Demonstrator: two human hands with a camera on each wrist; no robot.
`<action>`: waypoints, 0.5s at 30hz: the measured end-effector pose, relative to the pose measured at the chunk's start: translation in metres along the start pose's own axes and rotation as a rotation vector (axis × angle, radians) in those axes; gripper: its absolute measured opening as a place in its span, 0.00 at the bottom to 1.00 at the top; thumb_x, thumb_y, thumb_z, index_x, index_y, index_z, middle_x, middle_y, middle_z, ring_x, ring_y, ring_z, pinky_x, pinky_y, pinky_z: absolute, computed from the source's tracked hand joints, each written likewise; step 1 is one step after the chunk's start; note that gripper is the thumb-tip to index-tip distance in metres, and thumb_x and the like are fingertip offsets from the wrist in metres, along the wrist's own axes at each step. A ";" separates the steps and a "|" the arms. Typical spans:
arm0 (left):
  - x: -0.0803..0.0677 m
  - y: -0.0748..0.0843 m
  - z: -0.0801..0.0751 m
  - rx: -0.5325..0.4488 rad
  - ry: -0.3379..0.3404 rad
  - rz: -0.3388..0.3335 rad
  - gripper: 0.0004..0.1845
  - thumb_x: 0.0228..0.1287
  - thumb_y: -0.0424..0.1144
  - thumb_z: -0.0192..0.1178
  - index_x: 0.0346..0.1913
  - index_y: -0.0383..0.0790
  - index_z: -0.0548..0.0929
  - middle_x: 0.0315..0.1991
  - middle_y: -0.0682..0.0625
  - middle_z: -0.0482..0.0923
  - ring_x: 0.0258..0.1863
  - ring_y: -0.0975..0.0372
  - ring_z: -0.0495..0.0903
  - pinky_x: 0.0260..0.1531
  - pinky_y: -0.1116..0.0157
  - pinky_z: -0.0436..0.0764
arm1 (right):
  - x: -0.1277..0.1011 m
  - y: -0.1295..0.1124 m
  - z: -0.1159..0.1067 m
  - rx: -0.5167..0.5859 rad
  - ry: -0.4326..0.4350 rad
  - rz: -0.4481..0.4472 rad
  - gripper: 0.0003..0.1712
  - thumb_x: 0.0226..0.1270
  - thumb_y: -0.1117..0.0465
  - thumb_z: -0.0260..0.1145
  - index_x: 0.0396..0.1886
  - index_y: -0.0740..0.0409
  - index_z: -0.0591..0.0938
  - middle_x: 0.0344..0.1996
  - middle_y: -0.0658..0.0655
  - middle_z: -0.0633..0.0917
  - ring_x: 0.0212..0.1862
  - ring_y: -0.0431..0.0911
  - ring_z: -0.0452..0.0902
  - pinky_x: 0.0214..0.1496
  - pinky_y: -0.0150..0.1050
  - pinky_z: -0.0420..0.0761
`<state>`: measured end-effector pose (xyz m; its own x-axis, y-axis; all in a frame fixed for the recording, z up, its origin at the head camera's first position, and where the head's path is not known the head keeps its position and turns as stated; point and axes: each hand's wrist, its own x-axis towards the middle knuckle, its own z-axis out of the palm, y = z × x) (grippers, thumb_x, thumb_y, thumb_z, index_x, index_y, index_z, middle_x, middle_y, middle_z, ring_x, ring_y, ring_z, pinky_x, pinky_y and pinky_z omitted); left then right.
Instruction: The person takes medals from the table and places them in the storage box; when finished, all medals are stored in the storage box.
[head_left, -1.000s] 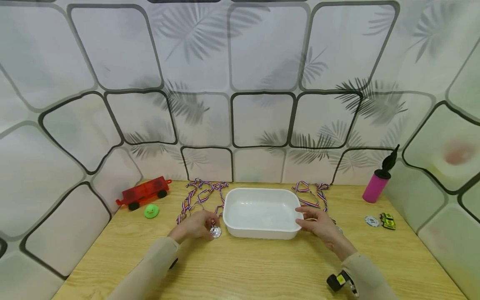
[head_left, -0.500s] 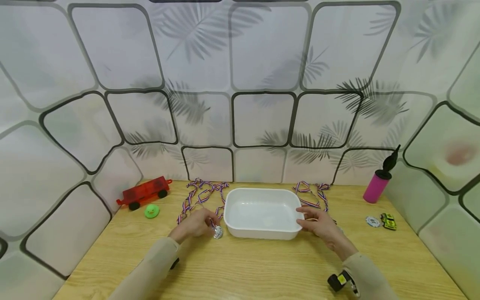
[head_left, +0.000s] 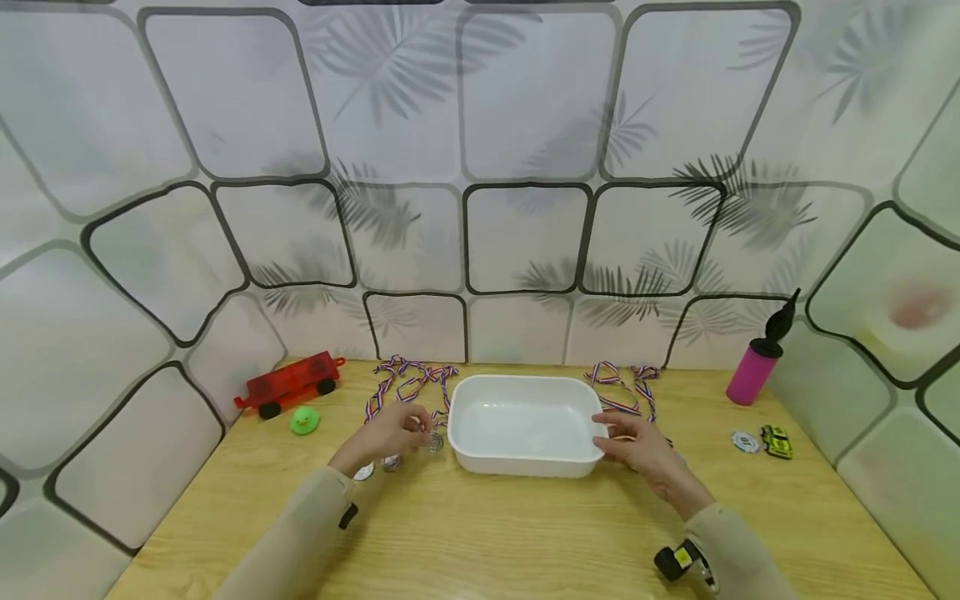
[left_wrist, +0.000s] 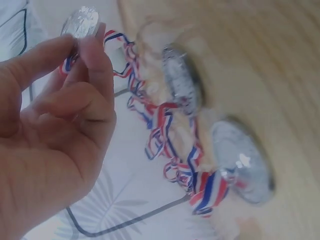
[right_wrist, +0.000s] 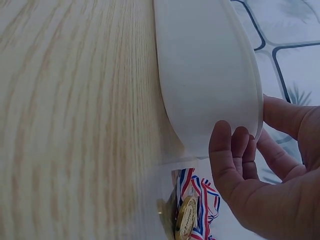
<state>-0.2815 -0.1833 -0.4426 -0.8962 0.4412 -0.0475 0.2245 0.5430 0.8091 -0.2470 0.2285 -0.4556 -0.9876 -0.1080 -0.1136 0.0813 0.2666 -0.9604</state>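
A white plastic tub (head_left: 525, 392) stands mid-table. My left hand (head_left: 420, 432) is just left of it and pinches a silver medal (head_left: 435, 442) between thumb and fingers, lifted off the wood. The left wrist view shows that hand (left_wrist: 79, 47) with the medal (left_wrist: 80, 22) at its fingertips. Two more silver medals (left_wrist: 182, 85) (left_wrist: 245, 160) lie on the table with their red, white and blue ribbons (left_wrist: 165, 130). My right hand (head_left: 611, 440) grips the tub's right end, thumb over the rim (right_wrist: 210, 75) and fingers curled under. A gold medal (right_wrist: 186, 220) lies beside it.
Tangled ribbons lie behind the tub at left (head_left: 408, 379) and right (head_left: 622, 387). A red toy vehicle (head_left: 288, 385) and a green duck (head_left: 303, 421) sit far left. A pink pump bottle (head_left: 752, 371), a white disc (head_left: 745, 442) and a yellow toy car (head_left: 776, 442) sit right.
My left hand has raised the silver medal off the table and drawn it slightly away from me. Two other medals now show near my left wrist. The right hand stays on the tub.
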 end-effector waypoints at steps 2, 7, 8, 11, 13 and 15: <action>0.002 0.001 -0.005 -0.027 0.019 0.002 0.03 0.67 0.31 0.59 0.40 0.34 0.79 0.30 0.42 0.83 0.28 0.57 0.81 0.26 0.64 0.79 | 0.001 -0.002 -0.001 -0.007 -0.004 -0.003 0.30 0.64 0.64 0.69 0.65 0.67 0.73 0.43 0.58 0.72 0.43 0.45 0.75 0.46 0.37 0.85; 0.005 0.008 -0.013 -0.053 0.089 0.044 0.09 0.71 0.33 0.56 0.50 0.38 0.79 0.33 0.39 0.85 0.19 0.56 0.76 0.15 0.69 0.70 | 0.001 -0.002 -0.001 -0.002 -0.002 0.000 0.30 0.64 0.65 0.69 0.65 0.67 0.73 0.42 0.58 0.72 0.43 0.45 0.75 0.46 0.37 0.85; 0.006 0.009 -0.013 -0.064 0.101 0.061 0.10 0.71 0.33 0.55 0.52 0.38 0.79 0.34 0.39 0.85 0.19 0.53 0.77 0.13 0.68 0.70 | 0.002 -0.002 -0.001 0.002 0.000 -0.001 0.29 0.64 0.65 0.69 0.65 0.68 0.73 0.42 0.58 0.72 0.43 0.45 0.75 0.46 0.37 0.85; 0.008 0.011 -0.015 -0.095 0.127 0.110 0.13 0.72 0.31 0.54 0.56 0.37 0.80 0.40 0.39 0.85 0.27 0.46 0.83 0.14 0.66 0.75 | 0.001 -0.002 -0.001 0.004 -0.003 -0.001 0.29 0.65 0.66 0.68 0.65 0.68 0.73 0.42 0.58 0.72 0.43 0.45 0.75 0.46 0.37 0.85; 0.009 0.012 -0.015 -0.129 0.142 0.127 0.14 0.71 0.31 0.55 0.57 0.34 0.79 0.43 0.37 0.85 0.31 0.47 0.85 0.16 0.65 0.78 | 0.001 -0.002 -0.001 0.003 -0.005 0.001 0.29 0.65 0.66 0.68 0.65 0.68 0.73 0.43 0.58 0.72 0.43 0.45 0.75 0.46 0.37 0.86; 0.010 0.012 -0.016 -0.152 0.156 0.134 0.15 0.70 0.30 0.57 0.57 0.33 0.79 0.43 0.37 0.85 0.31 0.52 0.86 0.19 0.64 0.81 | 0.001 -0.002 0.000 -0.001 -0.006 0.004 0.29 0.65 0.66 0.68 0.65 0.67 0.73 0.43 0.58 0.72 0.43 0.45 0.75 0.46 0.37 0.86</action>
<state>-0.2941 -0.1838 -0.4235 -0.9132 0.3802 0.1470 0.2954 0.3687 0.8814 -0.2480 0.2280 -0.4536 -0.9864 -0.1130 -0.1192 0.0853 0.2678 -0.9597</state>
